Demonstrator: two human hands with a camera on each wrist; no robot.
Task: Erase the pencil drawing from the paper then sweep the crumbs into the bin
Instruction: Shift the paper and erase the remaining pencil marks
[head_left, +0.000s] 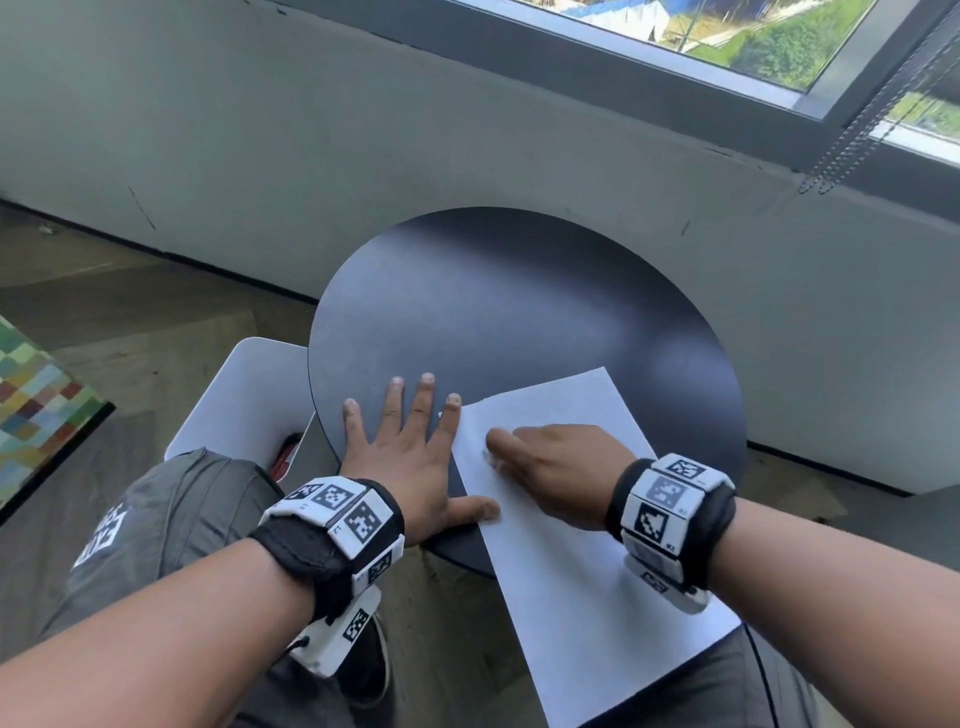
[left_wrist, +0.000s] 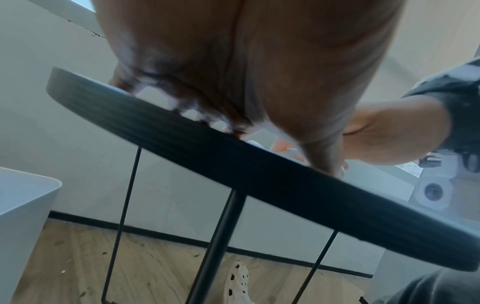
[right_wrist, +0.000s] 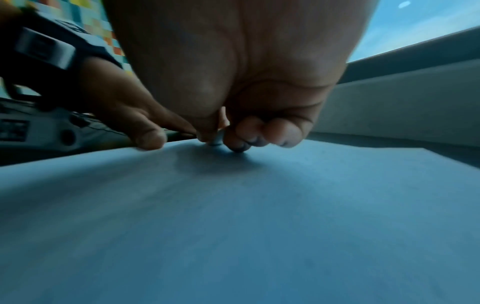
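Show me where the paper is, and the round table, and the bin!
paper (head_left: 597, 587): head view, bare white middle of the sheet.
round table (head_left: 493, 312): head view, bare dark top.
bin (head_left: 249, 395): head view, white wall left of the table.
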